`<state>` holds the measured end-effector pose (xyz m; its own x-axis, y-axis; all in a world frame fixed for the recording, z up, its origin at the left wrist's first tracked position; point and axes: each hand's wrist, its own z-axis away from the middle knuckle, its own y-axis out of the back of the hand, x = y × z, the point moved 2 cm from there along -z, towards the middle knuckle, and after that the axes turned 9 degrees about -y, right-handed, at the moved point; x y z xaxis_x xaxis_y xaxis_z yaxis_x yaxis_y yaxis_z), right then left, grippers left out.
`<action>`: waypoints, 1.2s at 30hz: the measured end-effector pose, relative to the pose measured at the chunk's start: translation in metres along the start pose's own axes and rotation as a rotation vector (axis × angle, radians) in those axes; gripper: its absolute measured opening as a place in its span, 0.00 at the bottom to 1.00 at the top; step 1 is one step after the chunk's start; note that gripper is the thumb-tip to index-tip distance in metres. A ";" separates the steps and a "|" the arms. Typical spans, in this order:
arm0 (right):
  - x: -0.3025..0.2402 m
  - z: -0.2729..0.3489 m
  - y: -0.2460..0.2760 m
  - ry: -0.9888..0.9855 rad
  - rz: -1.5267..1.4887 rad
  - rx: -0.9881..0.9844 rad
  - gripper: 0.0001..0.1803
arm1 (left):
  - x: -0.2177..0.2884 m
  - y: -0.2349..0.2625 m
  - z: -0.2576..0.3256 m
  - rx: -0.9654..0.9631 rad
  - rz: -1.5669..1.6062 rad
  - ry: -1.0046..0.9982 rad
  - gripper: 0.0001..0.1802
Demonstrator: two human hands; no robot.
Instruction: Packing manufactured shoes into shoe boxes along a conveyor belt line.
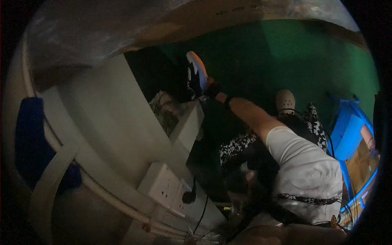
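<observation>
White sleeve [286, 143] closest, right hand [212, 88] down at a sneaker [197, 72]

From the sleeve, a bare forearm [251, 116] slants toward the left edge of the green floor [245, 53], where the right hand meets the lower end of the sneaker. The shoe, dark and white above with an orange and pale blue sole, stands tilted, sole turned to the right. A dark band [228, 101] circles the wrist. Dimness hides the fingers, so I cannot tell whether they clamp the shoe or merely touch it; nor can I tell what the left hand does or whether the two hands are apart.

Near the sneaker sits a white block [190, 124], with a blurred bundle [163, 110] beside it. Along the floor's left edge runs a pale beam [110, 106]; a white socket box [159, 183] and a black plug [189, 197] are on its lower part. A beige clog [286, 100] rests right of the floor's middle, beside patterned trousers [316, 124]. Toward the floor's right edge stands a blue container [347, 130]. Brown sheeting [163, 28] spans the far edge.
</observation>
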<state>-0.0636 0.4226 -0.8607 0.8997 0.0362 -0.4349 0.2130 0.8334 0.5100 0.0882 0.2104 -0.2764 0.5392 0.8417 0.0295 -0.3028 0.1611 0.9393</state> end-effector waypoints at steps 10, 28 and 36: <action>0.026 0.048 0.262 -0.077 -0.378 -0.650 0.25 | 0.041 0.045 -0.049 -0.032 -0.004 -0.165 0.44; -0.132 0.629 0.586 0.321 -0.666 -1.033 0.27 | 0.178 0.264 -0.017 -0.267 2.573 -0.085 0.36; -0.269 0.757 0.550 1.534 -0.026 -0.090 0.21 | 0.053 0.300 0.091 0.468 1.977 0.004 0.23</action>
<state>0.0997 0.4542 0.0987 -0.3615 0.4897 -0.7934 0.1481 0.8703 0.4697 0.0969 0.2562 0.0381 -0.2098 -0.3353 0.9184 -0.1704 -0.9124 -0.3721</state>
